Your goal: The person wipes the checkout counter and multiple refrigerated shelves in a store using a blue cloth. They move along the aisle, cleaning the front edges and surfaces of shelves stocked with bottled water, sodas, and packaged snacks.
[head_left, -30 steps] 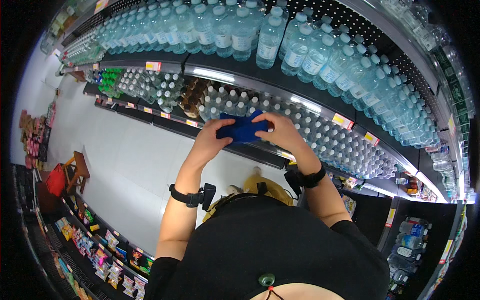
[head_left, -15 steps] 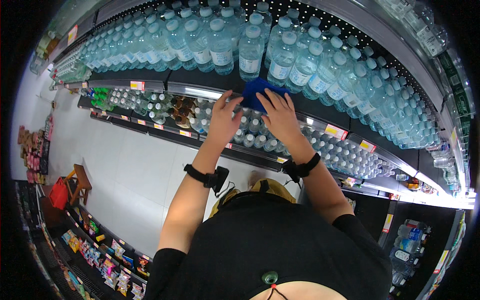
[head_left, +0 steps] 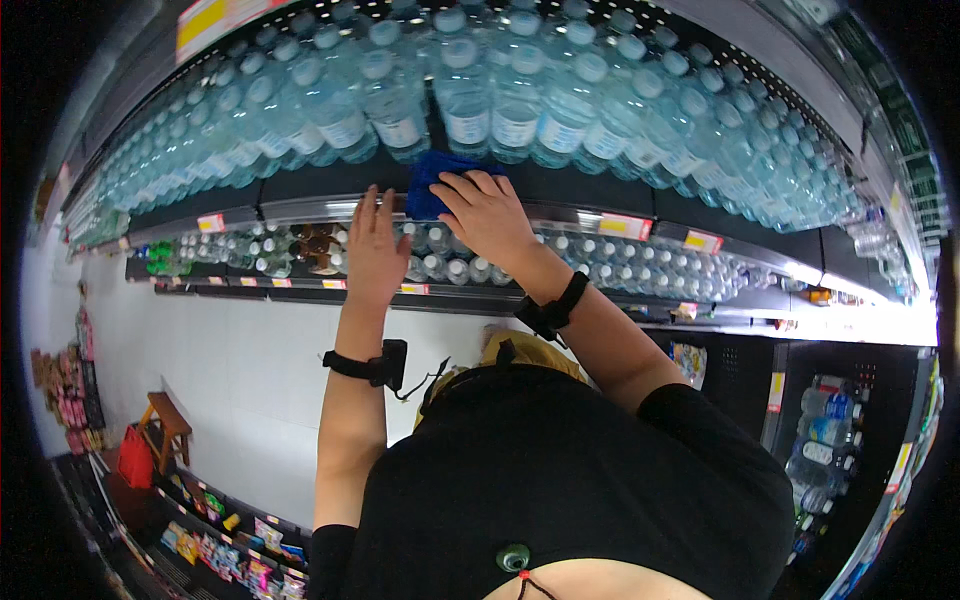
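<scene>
A dark blue cloth [head_left: 428, 182] lies over the front edge of the black bottle shelf [head_left: 330, 183], just below the large water bottles. My right hand [head_left: 487, 212] bends its fingers over the cloth's right part and presses it against the shelf. To the left of the cloth, my left hand [head_left: 377, 248] has its fingers stretched toward the shelf's metal front strip and holds nothing. Tall pale-blue water bottles [head_left: 465, 95] with light labels stand upright in rows behind the cloth.
Smaller capped bottles [head_left: 600, 265] fill the lower shelf beneath my hands. Price tags [head_left: 625, 227] line the shelf fronts. Bottles lie in a dark bay [head_left: 825, 440] at the right. A wooden stool [head_left: 168, 425], a red bag [head_left: 135, 458] and snack packets [head_left: 205, 558] are at the lower left.
The cloth and my right hand have moved left in the picture. My left hand has also gone left, its fingers now straighter. The view has shifted along the shelf.
</scene>
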### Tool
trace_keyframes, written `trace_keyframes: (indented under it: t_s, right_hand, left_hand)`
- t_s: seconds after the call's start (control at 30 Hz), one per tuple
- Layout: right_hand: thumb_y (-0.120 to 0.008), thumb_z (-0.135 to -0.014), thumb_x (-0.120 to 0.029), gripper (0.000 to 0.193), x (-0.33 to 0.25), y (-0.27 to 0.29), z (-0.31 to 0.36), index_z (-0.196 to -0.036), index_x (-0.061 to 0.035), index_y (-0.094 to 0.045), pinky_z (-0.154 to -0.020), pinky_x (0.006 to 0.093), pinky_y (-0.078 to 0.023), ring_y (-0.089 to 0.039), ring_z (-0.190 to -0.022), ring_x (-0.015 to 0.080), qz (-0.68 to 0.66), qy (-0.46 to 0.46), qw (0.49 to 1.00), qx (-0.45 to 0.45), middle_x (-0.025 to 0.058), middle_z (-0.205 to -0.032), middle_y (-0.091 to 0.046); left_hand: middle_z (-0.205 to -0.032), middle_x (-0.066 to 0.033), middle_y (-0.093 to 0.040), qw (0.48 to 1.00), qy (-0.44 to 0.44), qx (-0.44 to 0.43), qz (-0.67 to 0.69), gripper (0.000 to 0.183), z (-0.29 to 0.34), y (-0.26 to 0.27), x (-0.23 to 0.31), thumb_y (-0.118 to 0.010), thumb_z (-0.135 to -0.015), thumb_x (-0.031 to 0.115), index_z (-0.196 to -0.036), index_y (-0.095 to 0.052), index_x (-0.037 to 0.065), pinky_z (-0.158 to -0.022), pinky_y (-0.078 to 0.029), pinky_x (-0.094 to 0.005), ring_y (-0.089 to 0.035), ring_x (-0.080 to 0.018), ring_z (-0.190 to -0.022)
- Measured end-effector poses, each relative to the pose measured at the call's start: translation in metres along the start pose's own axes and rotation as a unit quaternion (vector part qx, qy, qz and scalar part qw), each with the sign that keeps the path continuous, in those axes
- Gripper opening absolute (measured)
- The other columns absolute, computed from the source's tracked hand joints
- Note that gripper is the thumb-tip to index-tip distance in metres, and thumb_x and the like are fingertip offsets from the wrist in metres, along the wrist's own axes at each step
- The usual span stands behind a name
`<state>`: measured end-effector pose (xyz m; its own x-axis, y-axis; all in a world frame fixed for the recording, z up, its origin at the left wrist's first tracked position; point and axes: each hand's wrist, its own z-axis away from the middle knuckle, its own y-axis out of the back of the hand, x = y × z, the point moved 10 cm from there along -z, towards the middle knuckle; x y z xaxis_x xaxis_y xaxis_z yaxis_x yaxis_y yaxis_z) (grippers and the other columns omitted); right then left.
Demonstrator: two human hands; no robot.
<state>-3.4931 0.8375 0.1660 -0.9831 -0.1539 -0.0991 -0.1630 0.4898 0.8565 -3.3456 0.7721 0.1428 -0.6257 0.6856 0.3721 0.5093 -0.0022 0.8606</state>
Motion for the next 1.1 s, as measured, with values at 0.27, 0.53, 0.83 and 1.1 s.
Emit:
trace_keyframes:
  t_s: [0.27,0.53,0.83,1.1]
  right_hand:
    - [-0.075,-0.089,-0.024,0.039,0.083,0.061,0.068,-0.128,-0.019,-0.07,-0.102,0.0441,-0.045,-0.058,-0.124,0.0236,-0.03,-0.098,0.995,-0.005,-0.0029,-0.138,-0.067]
    - [-0.078,-0.085,-0.017,0.037,0.146,0.106,0.123,-0.121,-0.0183,-0.069,-0.106,0.0472,-0.045,-0.057,-0.131,0.028,0.005,-0.184,0.983,-0.002,0.0002,-0.139,-0.067]
    - [-0.074,-0.082,-0.01,0.027,0.096,0.078,0.083,-0.108,-0.0123,-0.068,-0.101,0.0447,-0.046,-0.063,-0.127,0.0281,-0.112,-0.022,0.993,-0.01,0.0027,-0.139,-0.069]
    - [-0.074,-0.084,-0.008,0.02,0.005,0.023,0.017,-0.104,-0.0137,-0.071,-0.108,0.0458,-0.043,-0.059,-0.134,0.0248,-0.087,0.107,0.99,-0.026,0.0019,-0.147,-0.063]
  left_hand:
    - [-0.161,-0.0157,-0.044,0.998,0.046,-0.039,-0.017,0.073,-0.001,0.001,-0.005,-0.076,-0.089,0.006,-0.154,-0.045,0.014,-0.116,-0.044,-0.0515,-0.045,-0.0393,-0.147]
    - [-0.161,-0.0144,-0.045,0.998,0.058,-0.036,-0.009,0.071,-0.004,0.004,-0.006,-0.076,-0.089,0.006,-0.153,-0.047,0.015,-0.114,-0.046,-0.0493,-0.047,-0.0378,-0.146]
    - [-0.17,-0.0144,-0.033,0.997,0.02,0.003,0.08,0.068,0.011,0.013,-0.013,-0.077,-0.089,0.004,-0.152,-0.052,0.01,-0.117,-0.046,-0.0471,-0.045,-0.0401,-0.148]
    - [-0.158,-0.017,-0.05,0.966,0.199,-0.065,0.153,0.047,0.103,0.047,-0.089,-0.073,-0.096,0.015,-0.142,-0.063,0.015,-0.111,-0.05,-0.0452,-0.054,-0.039,-0.14]
